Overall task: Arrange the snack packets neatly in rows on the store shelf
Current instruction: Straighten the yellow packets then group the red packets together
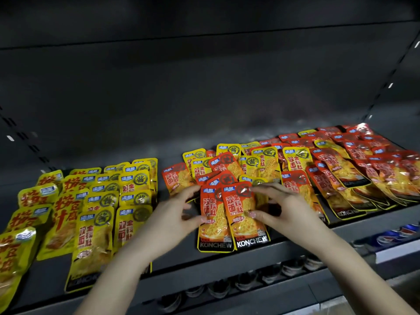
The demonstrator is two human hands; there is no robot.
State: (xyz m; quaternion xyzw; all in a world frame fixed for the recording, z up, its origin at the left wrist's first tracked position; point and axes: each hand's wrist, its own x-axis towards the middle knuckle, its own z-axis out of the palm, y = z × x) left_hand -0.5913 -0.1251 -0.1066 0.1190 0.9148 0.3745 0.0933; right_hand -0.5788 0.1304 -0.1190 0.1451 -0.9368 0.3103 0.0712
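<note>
Two red snack packets [229,214] lie side by side at the front middle of the dark shelf [295,235]. My left hand [175,214] pinches the left edge of the pair between thumb and fingers. My right hand [275,208] pinches the right edge, thumb on the front, fingers over the top. Behind them a loose heap of mixed red and yellow packets [247,164] spreads toward the back. Yellow packets [97,201] lie in overlapping rows on the left. Red packets [363,169] lie in slanted rows on the right.
The shelf's back panel [204,98] is dark, with bare floor behind the packets. A slotted upright [391,85] runs up the right side. Below the front edge, a lower shelf holds dark packaged goods [250,280] and blue-and-white items [393,235].
</note>
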